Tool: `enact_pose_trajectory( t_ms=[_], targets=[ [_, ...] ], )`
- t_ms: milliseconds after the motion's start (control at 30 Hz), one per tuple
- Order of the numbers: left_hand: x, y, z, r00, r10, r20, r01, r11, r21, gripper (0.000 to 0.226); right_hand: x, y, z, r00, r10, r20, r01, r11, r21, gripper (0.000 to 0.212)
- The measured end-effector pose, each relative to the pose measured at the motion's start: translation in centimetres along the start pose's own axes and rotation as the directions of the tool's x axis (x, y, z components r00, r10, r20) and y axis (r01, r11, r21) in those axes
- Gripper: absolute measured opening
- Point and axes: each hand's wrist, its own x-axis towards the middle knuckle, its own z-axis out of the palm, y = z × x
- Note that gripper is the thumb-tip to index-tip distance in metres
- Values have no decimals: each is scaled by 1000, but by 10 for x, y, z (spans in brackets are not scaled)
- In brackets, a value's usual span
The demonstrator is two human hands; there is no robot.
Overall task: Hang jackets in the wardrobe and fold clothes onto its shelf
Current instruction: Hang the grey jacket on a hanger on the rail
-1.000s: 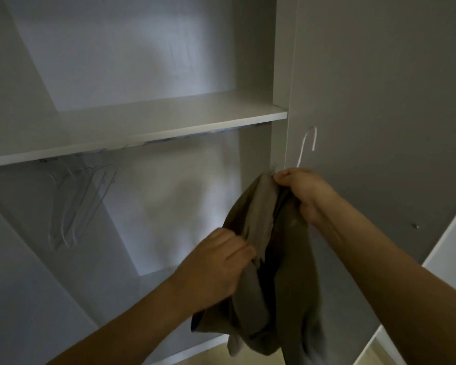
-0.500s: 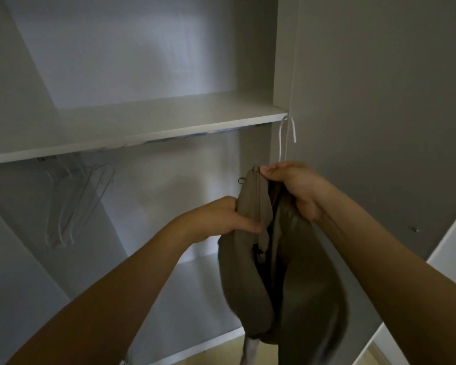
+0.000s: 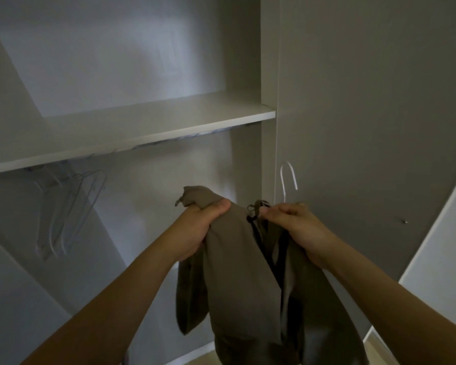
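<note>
A khaki-brown jacket hangs in front of me, below the wardrobe shelf. My left hand grips its left collar part, bunched above my fist. My right hand pinches the other collar part together with a white wire hanger, whose hook stands up above my fingers. The hanger's lower part is hidden inside the jacket. The jacket front gapes open between my hands, showing a dark lining.
Several white hangers hang on the rail under the shelf at the left. A grey wardrobe panel stands at the right, close behind my right hand. A strip of light floor shows at the bottom.
My left hand has slid up and left, taking the left collar part and pulling the jacket front open. The hanger hook has shifted right and lower with my right hand.
</note>
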Motion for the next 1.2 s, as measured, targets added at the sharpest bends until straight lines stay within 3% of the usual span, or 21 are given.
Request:
enact_pose_trajectory(
  t_ms=[133, 300, 433, 600, 667, 700, 733, 767, 800, 833, 867, 900, 933, 967, 1033, 1067, 1100, 1200],
  targets=[
    [1, -2, 16, 996, 59, -64, -46, 979, 198, 27, 1, -2, -1, 998, -61, 26, 64, 991, -120, 74],
    [-4, 5, 27, 993, 89, -79, -66, 965, 255, 32, 4, -1, -4, 998, -54, 33, 61, 960, -275, 27],
    [-7, 6, 33, 982, 102, -161, -60, 967, 249, 23, 18, 6, -2, 998, -42, -44, 29, 965, -261, 26],
    [-12, 5, 12, 919, 88, -385, -36, 989, 141, 23, 35, 9, -14, 973, -13, -232, -55, 958, -282, 25],
    [-16, 10, -14, 922, 67, -381, 0, 985, 174, 24, 37, 8, -21, 964, -9, -266, -60, 966, -251, 24],
    [-20, 13, -27, 949, 32, -315, 66, 953, 295, 26, 37, 7, -22, 966, -21, -257, -45, 968, -247, 24],
    [-24, 15, -37, 971, -35, -238, 153, 853, 500, 31, 37, 4, -20, 970, -35, -240, -26, 968, -248, 23],
    [-29, 17, -44, 975, -89, -205, 212, 662, 719, 38, 37, -2, -17, 975, -48, -218, -7, 969, -248, 22],
    [-32, 17, -48, 972, -40, -232, 228, 409, 883, 44, 36, -8, -12, 979, -58, -196, 9, 971, -241, 21],
    [-34, 16, -47, 960, 119, -252, 228, 186, 956, 47, 36, -14, -8, 983, -65, -174, 23, 973, -230, 21],
    [-35, 14, -43, 922, 319, -220, 204, 84, 975, 49, 35, -20, -4, 986, -68, -151, 34, 975, -221, 22],
    [-35, 15, -33, 869, 474, -141, 137, 44, 990, 51, 34, -26, 0, 989, -73, -130, 43, 976, -215, 23],
    [-31, 13, -21, 860, 509, -35, 18, 39, 999, 56, 33, -32, 3, 990, -84, -112, 59, 975, -214, 25],
    [-25, 11, -8, 888, 453, 73, -124, 83, 989, 55, 32, -36, 7, 990, -102, -100, 77, 971, -224, 26],
    [-14, 6, 16, 950, 272, 156, -257, 390, 884, 33, 30, -43, 13, 983, -150, -102, 115, 951, -288, 27],
    [-10, 2, 23, 958, 253, 137, -254, 518, 817, 28, 30, -45, 14, 979, -175, -103, 133, 936, -327, 26],
    [-6, -3, 25, 943, 310, 122, -285, 564, 775, 31, 30, -46, 13, 977, -189, -100, 141, 921, -362, 24],
    [-8, -10, 24, 845, 506, 173, -399, 380, 835, 39, 32, -42, 5, 975, -179, -134, 103, 891, -443, 18]
  ],
)
